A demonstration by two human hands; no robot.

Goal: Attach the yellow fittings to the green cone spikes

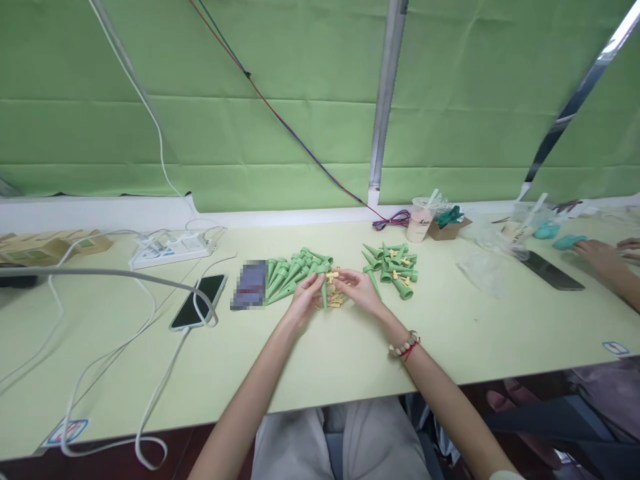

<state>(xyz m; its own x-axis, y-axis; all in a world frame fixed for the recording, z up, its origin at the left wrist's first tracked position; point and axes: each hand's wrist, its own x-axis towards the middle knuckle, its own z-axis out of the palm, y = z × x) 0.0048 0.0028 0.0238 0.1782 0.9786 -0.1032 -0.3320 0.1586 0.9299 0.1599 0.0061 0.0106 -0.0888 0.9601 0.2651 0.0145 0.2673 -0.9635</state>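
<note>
Head view: cone (pixel 325 296) held between two piles

The cone was pinched in the nearly closed fingers of the left hand (pixel 307 292); a yellow piece (pixel 333 275) was held near its top by the right hand's (pixel 364 292) pinched fingertips. Whether it was seated could not be told. In the right pile (pixel 386 267), yellow pieces were seen among the cones, apparently finished. In the left pile (pixel 295 272) none was made out; that work probably remained. Loose pieces (pixel 337 303) were partly hidden below the hands.
</note>
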